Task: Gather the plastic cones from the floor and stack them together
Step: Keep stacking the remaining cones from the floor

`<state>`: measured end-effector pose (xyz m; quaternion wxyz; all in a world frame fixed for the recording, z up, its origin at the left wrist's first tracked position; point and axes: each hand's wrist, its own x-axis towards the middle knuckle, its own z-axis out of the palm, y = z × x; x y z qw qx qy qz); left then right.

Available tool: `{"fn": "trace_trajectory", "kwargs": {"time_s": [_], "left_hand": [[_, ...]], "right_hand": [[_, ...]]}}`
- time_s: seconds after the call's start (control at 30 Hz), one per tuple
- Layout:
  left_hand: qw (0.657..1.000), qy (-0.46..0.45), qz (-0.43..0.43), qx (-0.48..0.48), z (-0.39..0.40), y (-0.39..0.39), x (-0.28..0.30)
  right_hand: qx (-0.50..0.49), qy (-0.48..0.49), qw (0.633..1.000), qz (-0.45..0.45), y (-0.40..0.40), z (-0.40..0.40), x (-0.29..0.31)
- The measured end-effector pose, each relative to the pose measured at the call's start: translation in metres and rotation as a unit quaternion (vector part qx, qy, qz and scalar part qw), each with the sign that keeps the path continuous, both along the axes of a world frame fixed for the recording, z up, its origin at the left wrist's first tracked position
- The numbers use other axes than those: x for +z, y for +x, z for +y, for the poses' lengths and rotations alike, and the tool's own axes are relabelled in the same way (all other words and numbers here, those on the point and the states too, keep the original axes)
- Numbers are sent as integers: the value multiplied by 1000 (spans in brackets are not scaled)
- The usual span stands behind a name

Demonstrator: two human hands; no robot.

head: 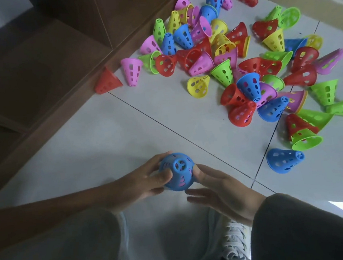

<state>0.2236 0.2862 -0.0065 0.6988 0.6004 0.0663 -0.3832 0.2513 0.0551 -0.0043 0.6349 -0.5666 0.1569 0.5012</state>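
Near my knees, my left hand (143, 179) grips a blue cone (177, 171) nested over a pink one, my right hand (219, 190) loose-fingered beside it, while dozens of scattered cones (228, 58) remain unstacked

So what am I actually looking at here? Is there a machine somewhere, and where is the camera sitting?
No machine: these are a person's two bare hands. The single picture comes from a wide-angle camera worn on the person's head, looking forward and down, so you also see their knees and a white laced shoe.

The left hand grips a blue cone, seen tip-on. Pink shows through its holes, so another cone seems nested inside. The right hand has relaxed fingers, its thumb touching the cone's edge.

On the pale tiled floor lies a loose pile of perforated plastic cones in red, pink, yellow, green and blue, most tipped on their sides. One blue cone lies nearest the hands. Brown wooden shelving runs along the left.
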Motion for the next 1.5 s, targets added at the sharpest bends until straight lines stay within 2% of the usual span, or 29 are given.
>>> {"fn": "trace_trajectory", "kwargs": {"time_s": [0.1, 0.33, 0.53, 0.67, 0.8, 1.03, 1.17, 1.27, 1.5], "left_hand": [[999, -11, -22, 23, 0, 2, -2], [996, -5, -69, 59, 5, 23, -14], [993, 4, -94, 76, 9, 59, -10], [991, 17, -103, 84, 15, 81, -10], [988, 43, -117, 92, 22, 102, -9], [986, 104, -121, 45, 42, 117, -6], [968, 182, -157, 66, 65, 127, -7], [946, 250, -187, 92, 83, 144, -11], [834, 417, -346, 102, 121, 209, -21]], "right_hand": [[-32, 14, 999, 1, 2, 3, -9], [-63, 25, 996, -62, 23, 17, -8], [2, 22, 989, -149, 54, 25, 1], [2, 20, 984, -175, 77, 35, 3], [1, 25, 982, -185, 99, 45, 2], [23, -6, 986, -167, 119, 45, -3], [21, -28, 980, -198, 132, 41, -11], [-22, -45, 977, -208, 146, 40, -17], [-124, -121, 945, -277, 182, 41, -27]]}}
